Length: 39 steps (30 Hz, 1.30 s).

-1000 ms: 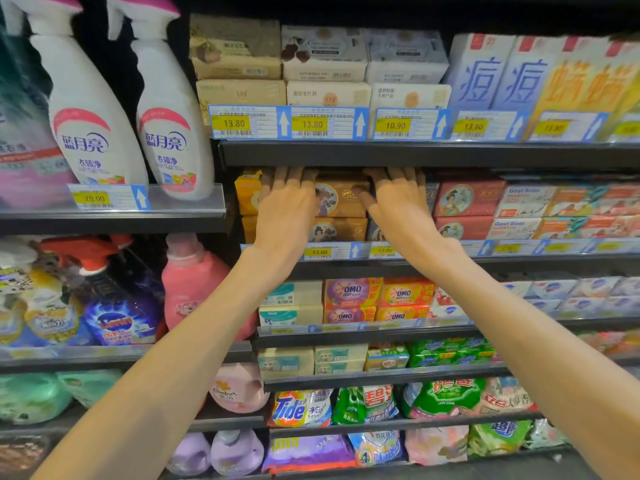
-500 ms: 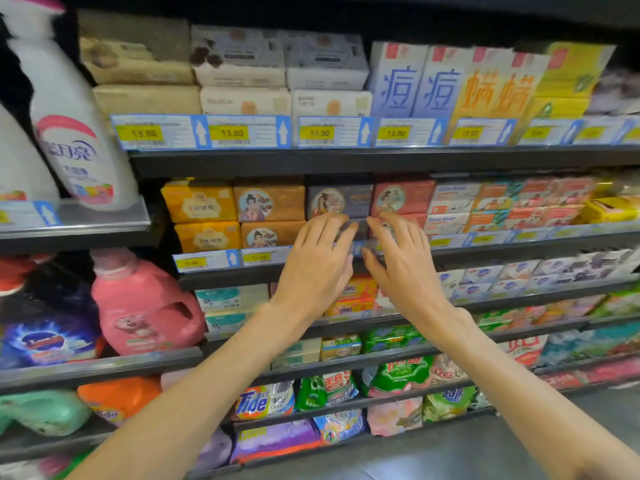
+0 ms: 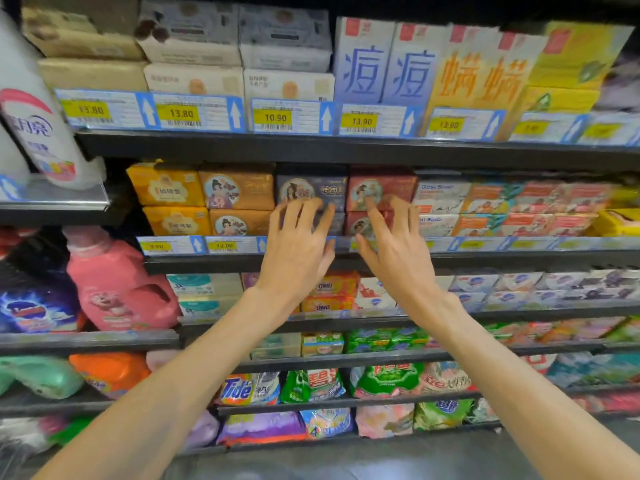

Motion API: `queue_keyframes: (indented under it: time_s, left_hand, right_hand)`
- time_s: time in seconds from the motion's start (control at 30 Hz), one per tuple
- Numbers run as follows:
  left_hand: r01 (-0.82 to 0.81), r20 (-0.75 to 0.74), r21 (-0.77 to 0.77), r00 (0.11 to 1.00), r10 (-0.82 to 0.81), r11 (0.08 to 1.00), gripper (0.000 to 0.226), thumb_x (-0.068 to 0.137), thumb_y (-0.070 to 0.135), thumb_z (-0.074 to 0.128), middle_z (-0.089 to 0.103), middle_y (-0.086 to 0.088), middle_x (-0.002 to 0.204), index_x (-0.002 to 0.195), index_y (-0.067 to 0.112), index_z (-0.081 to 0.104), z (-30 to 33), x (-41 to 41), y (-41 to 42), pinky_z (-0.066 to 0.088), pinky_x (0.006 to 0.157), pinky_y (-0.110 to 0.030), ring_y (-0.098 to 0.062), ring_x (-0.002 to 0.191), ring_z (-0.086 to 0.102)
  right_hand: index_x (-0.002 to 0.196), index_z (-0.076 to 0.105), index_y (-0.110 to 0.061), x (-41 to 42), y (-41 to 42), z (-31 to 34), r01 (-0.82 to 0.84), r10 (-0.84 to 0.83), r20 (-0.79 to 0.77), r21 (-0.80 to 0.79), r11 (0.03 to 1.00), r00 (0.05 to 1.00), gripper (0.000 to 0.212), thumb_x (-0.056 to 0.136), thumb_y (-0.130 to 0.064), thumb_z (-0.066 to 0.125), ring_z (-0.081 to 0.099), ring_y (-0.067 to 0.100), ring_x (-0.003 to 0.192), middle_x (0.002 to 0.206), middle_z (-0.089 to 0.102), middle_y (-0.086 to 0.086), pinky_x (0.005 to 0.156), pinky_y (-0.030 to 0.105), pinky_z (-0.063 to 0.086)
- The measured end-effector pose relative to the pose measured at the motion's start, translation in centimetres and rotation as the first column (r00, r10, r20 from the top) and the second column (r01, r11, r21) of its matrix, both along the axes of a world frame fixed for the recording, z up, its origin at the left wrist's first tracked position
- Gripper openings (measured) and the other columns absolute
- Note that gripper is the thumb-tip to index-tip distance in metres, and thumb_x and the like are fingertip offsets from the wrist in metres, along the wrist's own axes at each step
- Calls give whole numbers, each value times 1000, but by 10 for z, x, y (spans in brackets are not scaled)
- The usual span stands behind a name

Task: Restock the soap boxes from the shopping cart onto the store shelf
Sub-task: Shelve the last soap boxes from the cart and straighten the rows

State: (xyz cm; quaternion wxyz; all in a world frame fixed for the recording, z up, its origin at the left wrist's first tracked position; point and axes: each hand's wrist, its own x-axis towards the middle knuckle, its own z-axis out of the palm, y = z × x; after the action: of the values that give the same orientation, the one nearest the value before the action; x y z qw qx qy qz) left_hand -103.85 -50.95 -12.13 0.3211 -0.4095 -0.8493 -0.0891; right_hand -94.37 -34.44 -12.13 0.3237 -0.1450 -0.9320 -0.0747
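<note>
Two bare hands are raised before the second shelf, a dark metal ledge fronted by a strip of blue-and-yellow price tags. The shelf is stocked with rectangular card soap boxes stacked two high: yellow boxes at the left, then tan boxes bearing a round figure print, then navy boxes, then red boxes, and a run of white and orange boxes to the right, which is blurred.

The left hand is seen with its fingers spread and slightly bent, the fingertips lying over the front of the lower navy box; no box is enclosed by its grip, which is wide. The right hand is likewise spread, its fingertips set against the lower red box, and nothing is held. Whether the fingertips actually press on the card cannot be told. The two hands are close together but apart, thumbs turned inward over the shelf edge.

On the shelf above, pale paper-wrapped boxes are stacked, with tall upright blue cartons and yellow cartons beside them. At the left, a white plastic spray bottle stands on a separate ledge, and a pink jug is below it. Lower shelves are filled with soft glossy detergent bags.
</note>
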Motion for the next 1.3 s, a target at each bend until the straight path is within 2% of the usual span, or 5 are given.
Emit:
queue_keyframes:
  time_s: [0.27, 0.57, 0.93, 1.13, 1.3]
  left_hand:
    - [-34, -46, 22, 998, 35, 999, 58, 97, 39, 49, 47, -10, 140, 147, 12, 43, -12, 6, 12, 28, 114, -51, -32, 130, 42]
    - [36, -103, 298, 995, -5, 954, 37, 94, 21, 57, 57, -10, 125, 129, 12, 60, 16, -20, -17, 38, 99, -41, -30, 118, 48]
    - [-183, 23, 214, 983, 182, 960, 41, 102, 30, 46, 51, -13, 142, 139, 18, 54, 39, -62, -21, 22, 116, -54, -40, 138, 36]
    - [-180, -18, 236, 982, 190, 955, 35, 101, 29, 49, 55, -7, 140, 134, 20, 60, 35, -62, -18, 25, 115, -52, -36, 137, 39]
    - [-175, -43, 263, 980, 192, 949, 35, 99, 24, 56, 55, -6, 140, 133, 20, 60, 31, -62, -16, 25, 115, -51, -35, 136, 39]
  right_hand:
    - [150, 36, -21, 3, 18, -3, -49, 48, 31, 50, 998, 998, 56, 101, -44, 45, 38, 31, 129, 140, 40, 14, 66, 39, 59]
    - [128, 57, -10, -15, -2, 25, -168, 153, -198, -65, 984, 968, 39, 98, -35, 54, 42, 34, 122, 132, 46, 17, 102, 43, 43]
    - [140, 50, -25, -54, -4, 77, -28, 51, 124, -184, 983, 991, 46, 101, -47, 41, 29, 39, 139, 151, 41, 10, 118, 47, 22]
    - [134, 58, -17, -49, -6, 77, -39, 64, 145, -173, 984, 987, 49, 99, -49, 46, 41, 41, 132, 139, 53, 16, 114, 47, 29]
    - [133, 58, -14, -48, -10, 75, -39, 70, 116, -247, 968, 991, 50, 98, -49, 49, 35, 41, 135, 140, 51, 16, 105, 44, 37]
